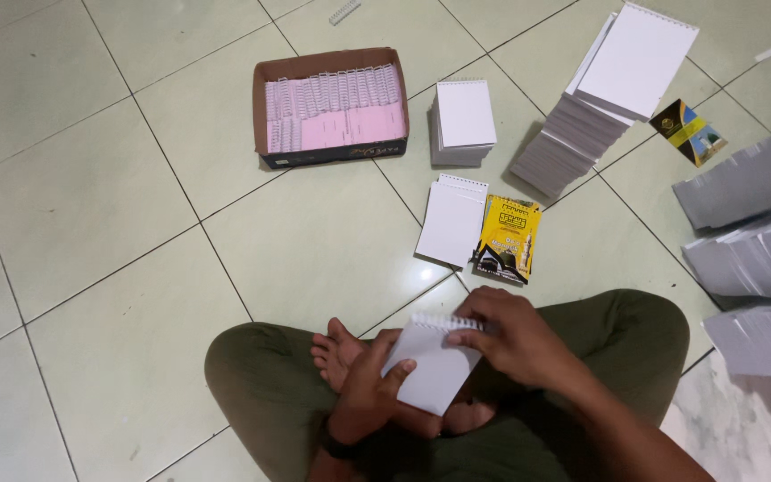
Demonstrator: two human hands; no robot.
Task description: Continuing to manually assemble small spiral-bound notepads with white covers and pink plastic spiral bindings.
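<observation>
Fingers of the left hand (pixel 369 386) clamp the lower edge of a small white notepad (pixel 433 364) held over the crossed legs of a person seated on the tiled floor (pixel 91 178), while the right hand (pixel 508 335) pinches its wire spiral binding (pixel 443 322) at the top. Just ahead lie a bound white pad (pixel 451 220) and, touching it, a yellow printed cover (pixel 508 239). Farther off, a cardboard box (pixel 331 107) holds white wire coils on pink sheets, beside two stacks of white notepads (pixel 463 122). Grey paper piles (pixel 756 241) line the floor's right edge.
</observation>
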